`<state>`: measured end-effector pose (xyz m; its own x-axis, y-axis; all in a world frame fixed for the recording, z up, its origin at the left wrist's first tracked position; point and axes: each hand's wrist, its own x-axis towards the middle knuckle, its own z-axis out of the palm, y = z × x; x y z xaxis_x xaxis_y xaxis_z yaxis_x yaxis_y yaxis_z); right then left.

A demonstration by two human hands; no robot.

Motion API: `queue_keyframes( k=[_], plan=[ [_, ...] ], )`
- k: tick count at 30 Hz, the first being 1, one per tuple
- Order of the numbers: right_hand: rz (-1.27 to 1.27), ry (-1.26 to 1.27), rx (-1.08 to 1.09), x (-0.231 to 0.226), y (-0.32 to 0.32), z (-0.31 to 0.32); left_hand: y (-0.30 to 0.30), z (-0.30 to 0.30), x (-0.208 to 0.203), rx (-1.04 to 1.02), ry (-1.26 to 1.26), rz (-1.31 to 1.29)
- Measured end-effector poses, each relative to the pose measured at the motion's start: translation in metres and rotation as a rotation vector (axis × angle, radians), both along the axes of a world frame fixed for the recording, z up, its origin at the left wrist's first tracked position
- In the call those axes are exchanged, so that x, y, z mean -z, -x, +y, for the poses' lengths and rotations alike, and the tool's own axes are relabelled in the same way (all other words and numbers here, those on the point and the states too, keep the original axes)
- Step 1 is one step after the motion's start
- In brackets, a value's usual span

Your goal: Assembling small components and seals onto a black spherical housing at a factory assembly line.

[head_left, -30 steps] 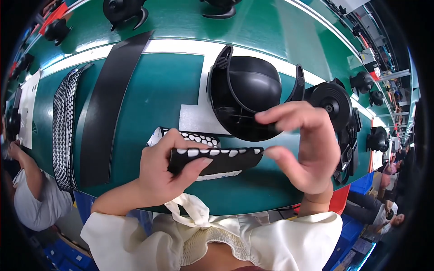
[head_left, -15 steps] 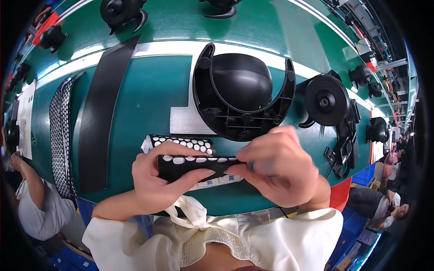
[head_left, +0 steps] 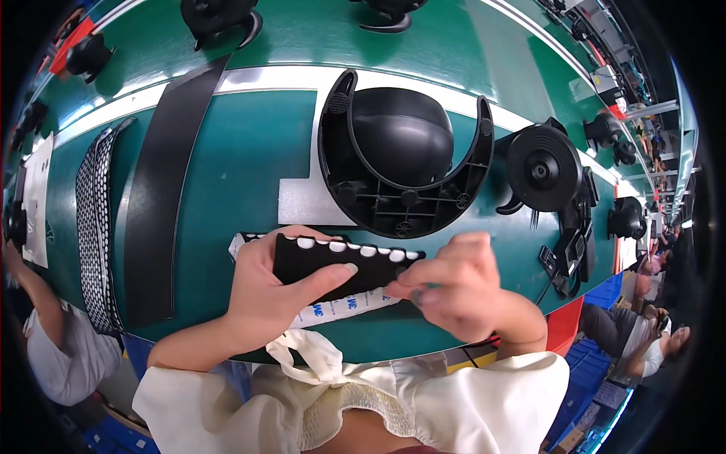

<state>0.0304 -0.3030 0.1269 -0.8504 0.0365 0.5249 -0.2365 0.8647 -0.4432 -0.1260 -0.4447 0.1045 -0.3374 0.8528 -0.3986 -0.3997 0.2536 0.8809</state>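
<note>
My left hand (head_left: pixel 276 291) grips a bent black sheet of round adhesive pads (head_left: pixel 318 272), thumb on its near face. White round spots line its upper edge. Below it hangs white backing paper (head_left: pixel 352 306) with coloured print. My right hand (head_left: pixel 454 287) is closed, thumb and forefinger together beside the sheet's right end. Whatever small thing it pinches is too blurred to name. Just beyond my hands, a black plastic housing (head_left: pixel 404 216) with two curved arms and a domed middle rests on the bench.
At left lie a long black strip (head_left: pixel 162 181) and dotted pad sheets (head_left: pixel 97 227). A round black plastic part (head_left: pixel 541 170) stands at right beside black pieces (head_left: pixel 571 261). Beyond the white ledge (head_left: pixel 280 78), black parts sit on a green surface (head_left: pixel 446 45). Co-workers sit at both sides.
My right hand has drawn off the sheet's upper right edge, baring that end. The sheet has tilted, its right end lower, with more of its black face showing.
</note>
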Motion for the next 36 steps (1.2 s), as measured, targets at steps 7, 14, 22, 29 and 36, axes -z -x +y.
queue_keyframes(
  k=[7, 14, 22, 29, 36],
  plan=[
    [-0.02, 0.547, 0.222, -0.018, 0.006, 0.014, 0.002, 0.008, 0.025, 0.325, -0.497, -0.066],
    [-0.187, 0.464, 0.28, -0.021, 0.013, 0.011, 0.0, 0.012, 0.018, 0.351, -0.54, -0.165],
    [-0.184, 0.333, 0.277, -0.014, 0.012, 0.013, -0.004, 0.012, 0.02, 0.341, -0.536, -0.194],
    [-0.155, 0.305, 0.302, -0.015, 0.014, 0.014, -0.005, 0.015, 0.017, 0.321, -0.533, -0.199],
    [-0.034, -0.271, 0.282, -0.014, 0.012, 0.015, -0.004, 0.012, 0.017, 0.259, -0.518, -0.25]
  ],
)
